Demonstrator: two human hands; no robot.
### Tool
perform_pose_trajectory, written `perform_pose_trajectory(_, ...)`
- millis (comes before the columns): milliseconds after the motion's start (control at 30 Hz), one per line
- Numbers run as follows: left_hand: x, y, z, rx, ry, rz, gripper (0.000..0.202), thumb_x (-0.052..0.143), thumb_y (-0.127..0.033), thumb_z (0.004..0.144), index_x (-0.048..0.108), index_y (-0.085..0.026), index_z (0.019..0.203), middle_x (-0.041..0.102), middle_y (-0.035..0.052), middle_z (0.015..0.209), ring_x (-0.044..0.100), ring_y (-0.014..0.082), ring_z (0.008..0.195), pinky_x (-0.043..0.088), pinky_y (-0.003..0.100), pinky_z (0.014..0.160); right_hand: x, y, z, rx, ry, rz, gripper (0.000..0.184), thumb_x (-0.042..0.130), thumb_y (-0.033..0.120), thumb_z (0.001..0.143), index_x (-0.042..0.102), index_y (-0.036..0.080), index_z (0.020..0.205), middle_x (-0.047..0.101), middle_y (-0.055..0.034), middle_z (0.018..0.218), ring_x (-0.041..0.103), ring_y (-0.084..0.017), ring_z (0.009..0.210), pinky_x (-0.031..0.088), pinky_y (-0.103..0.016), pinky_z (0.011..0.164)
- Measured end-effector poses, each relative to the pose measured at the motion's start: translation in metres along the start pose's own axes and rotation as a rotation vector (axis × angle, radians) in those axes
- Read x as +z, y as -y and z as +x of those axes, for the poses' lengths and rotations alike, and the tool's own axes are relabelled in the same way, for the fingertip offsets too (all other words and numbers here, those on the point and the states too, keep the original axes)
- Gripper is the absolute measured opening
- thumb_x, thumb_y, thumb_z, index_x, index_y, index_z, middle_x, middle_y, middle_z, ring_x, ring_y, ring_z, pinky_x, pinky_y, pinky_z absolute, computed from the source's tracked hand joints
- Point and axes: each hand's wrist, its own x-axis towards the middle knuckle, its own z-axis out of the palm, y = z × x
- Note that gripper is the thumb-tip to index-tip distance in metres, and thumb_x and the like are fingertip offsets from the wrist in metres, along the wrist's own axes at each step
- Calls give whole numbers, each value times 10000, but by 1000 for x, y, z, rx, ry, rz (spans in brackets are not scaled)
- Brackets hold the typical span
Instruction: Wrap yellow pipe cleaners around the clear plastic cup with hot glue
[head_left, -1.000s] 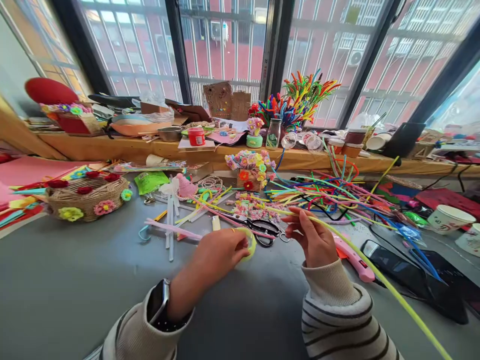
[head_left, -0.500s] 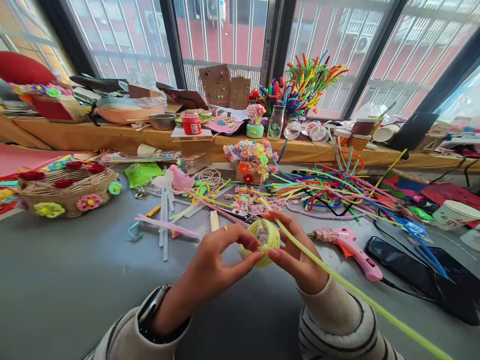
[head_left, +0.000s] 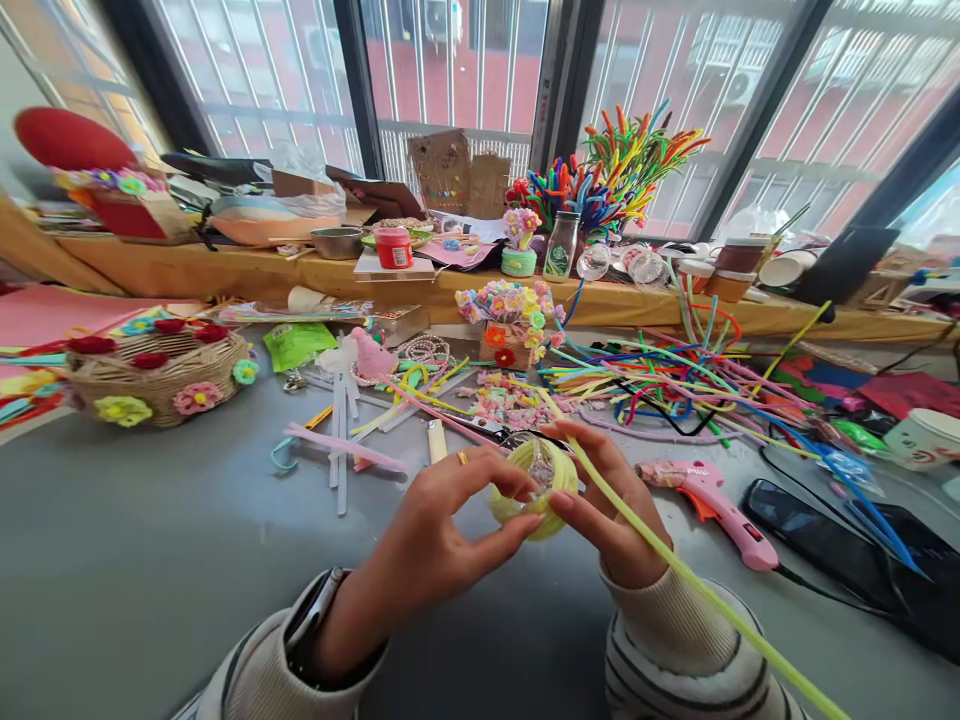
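Between my hands is a small clear cup wound round with a pale yellow pipe cleaner (head_left: 566, 478), its open end tilted partly towards me. My left hand (head_left: 439, 515) pinches the cup's rim, thumb outside and forefinger reaching into the mouth. On the other side my right hand (head_left: 626, 555) is closed on the cup, its thumb against the yellow winding. A long loose length of yellow pipe cleaner (head_left: 720, 610) runs over the right fingers and past the wrist to the lower right. Some right fingertips are hidden behind the cup.
A pink hot glue gun (head_left: 724, 510) lies right of my hands, beside a black phone (head_left: 810, 530). Glue sticks (head_left: 341, 455) and a lighter (head_left: 437, 441) lie to the left. Behind are loose pipe cleaners (head_left: 645, 375) and a flowered woven basket (head_left: 161, 380).
The whole view has shifted slightly, so things appear a little further right. Both hands keep nearly the same hold on the wrapped cup.
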Motion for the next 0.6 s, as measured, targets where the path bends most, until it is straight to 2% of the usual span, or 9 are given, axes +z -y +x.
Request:
perform_pose_trajectory(233, -4, -7, -2, 53, -38, 7, 125, 636, -221, 684, 574, -181, 785, 650, 6, 760, 593, 124, 734, 466, 237, 700, 3, 8, -5, -14, -14, -13, 457, 689, 252, 613, 510, 279, 1033, 556, -45, 1122, 575, -191, 884, 476, -332, 755)
perform_pose_trajectory(433, -8, -11, -7, 37, -52, -27, 174, 651, -226, 672, 577, -210, 828, 656, 6, 792, 596, 138, 744, 474, 246, 688, 4, 14, -9, -21, -29, -23, 450, 694, 284, 611, 526, 292, 1029, 559, -47, 1109, 570, -201, 866, 472, -363, 776)
perform_pose_trajectory(600, -8, -11, -4, 43, -77, -90, 143, 629, -207, 692, 582, -202, 826, 647, -3, 745, 592, 125, 708, 468, 234, 670, 5, 15, -10, -21, -71, -20, 424, 697, 283, 611, 546, 302, 1007, 568, -29, 1104, 568, -204, 928, 492, -314, 740)
